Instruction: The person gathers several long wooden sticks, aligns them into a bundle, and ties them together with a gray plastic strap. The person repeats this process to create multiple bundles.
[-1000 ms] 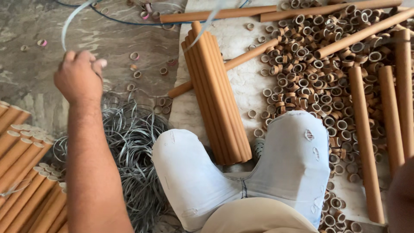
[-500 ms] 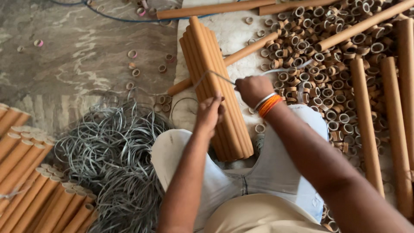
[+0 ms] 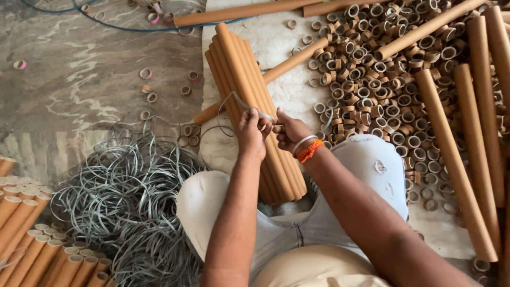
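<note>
Both of your hands have come together over the bundle of cardboard tubes (image 3: 255,111) that lies between your knees, where a second ago your left hand (image 3: 251,132) was raised far out to the left with the grey strap (image 3: 234,101) trailing from it. Half a second ago the hands were only closing in on the bundle; now they meet on top of its middle, fingers touching. Your left hand is curled shut, pinching the strap between thumb and fingers, and a loop of that strap arcs up and over the left side of the tubes. Your right hand (image 3: 291,133), with the orange and silver bangles (image 3: 307,149) at the wrist, is closed on the other end of the strap, just beside the left. That suggests the strap is now around the bundle and you are at the point of tying or twisting it; it looks slack for now. The pile of grey straps (image 3: 127,212) lies on the floor by your left knee, well apart from the hands. Loose cardboard rings (image 3: 382,79) and single long tubes (image 3: 457,159) spread over the mat to your right.
</note>
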